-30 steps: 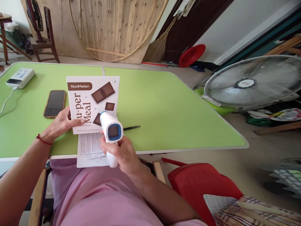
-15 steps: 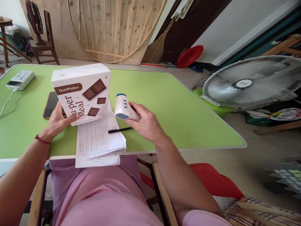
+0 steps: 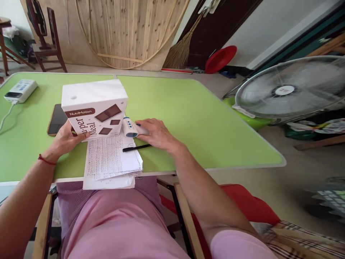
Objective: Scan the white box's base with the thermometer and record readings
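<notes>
My left hand (image 3: 66, 138) grips the lower left of a white NutriMotion box (image 3: 94, 108), thumb across its printed front. The box stands over the far part of some handwritten sheets (image 3: 107, 156). To its right, my right hand (image 3: 156, 133) is closed round the handle of a white infrared thermometer (image 3: 130, 127) with blue buttons. The thermometer is low by the table, its head close against the box's lower right side. A black pen (image 3: 137, 147) lies across the papers, just below my right hand. Behind my left hand lies a phone (image 3: 56, 120), partly hidden by the box.
The green table (image 3: 172, 104) spreads out under everything. A white power bank (image 3: 21, 90) with a cable sits at the far left. Beyond the table's right edge stands a large fan (image 3: 285, 90). A red stool (image 3: 239, 201) is at my right side.
My right hand has lowered the thermometer toward the table and moved it left, nearer the box. The box has come down a little and tipped, showing more of its top.
</notes>
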The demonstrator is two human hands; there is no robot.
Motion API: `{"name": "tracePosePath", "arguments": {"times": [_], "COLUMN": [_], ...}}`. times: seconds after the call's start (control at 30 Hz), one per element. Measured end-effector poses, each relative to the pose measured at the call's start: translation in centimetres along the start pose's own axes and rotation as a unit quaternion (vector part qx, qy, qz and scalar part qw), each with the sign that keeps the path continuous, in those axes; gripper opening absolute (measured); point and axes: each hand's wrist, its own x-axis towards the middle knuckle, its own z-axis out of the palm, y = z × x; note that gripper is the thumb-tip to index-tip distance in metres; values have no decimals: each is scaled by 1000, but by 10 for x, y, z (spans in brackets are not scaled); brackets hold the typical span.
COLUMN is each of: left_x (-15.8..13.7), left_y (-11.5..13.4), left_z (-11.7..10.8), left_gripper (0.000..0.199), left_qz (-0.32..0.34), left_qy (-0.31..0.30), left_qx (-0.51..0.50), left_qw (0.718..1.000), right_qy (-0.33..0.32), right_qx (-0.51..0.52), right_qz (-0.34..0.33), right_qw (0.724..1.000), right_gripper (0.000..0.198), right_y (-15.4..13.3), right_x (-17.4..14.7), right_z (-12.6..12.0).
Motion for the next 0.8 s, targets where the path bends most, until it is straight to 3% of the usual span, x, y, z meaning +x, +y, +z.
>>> {"name": "tracePosePath", "arguments": {"times": [0.1,0.17,0.27,0.33,0.43,0.5,0.6,0.67,0.73,0.8], "left_x": [-7,-18,-42,-58,-75,-82,-85,-84,-84,-83], "left_y": [6,13,30,41,54,60,65,65,64,61], "left_z": [-5,-6,2,14,41,59,82,92,99,102], "left_gripper": [51,45,23,18,11,13,18,20,20,21], "left_qz": [-34,-49,-64,-65,46,140,211,234,237,236], "left_qy": [19,53,65,42,24,12,12,10,4,-8], "left_qx": [37,138,351,385,369,327,282,278,293,312], "left_qw": [999,988,932,920,928,935,936,931,926,920], "right_qy": [54,59,27,14,28,78,225,296,292,237], "right_qx": [3,-3,-31,-60,-86,-64,65,200,340,439], "right_qz": [-20,-45,-80,-93,-110,-115,-62,1,52,88], "right_qw": [998,997,996,994,990,988,970,934,892,862], "right_gripper": [31,15,13,15,14,12,3,6,8,4], "right_y": [-5,-8,-12,-14,-18,-24,-38,-50,-62,-72], "right_x": [-11,-22,-39,-49,-56,-58,-56,-53,-48,-44], "right_z": [-9,-14,-14,-12,-11,-13,-16,-13,-8,-2]}}
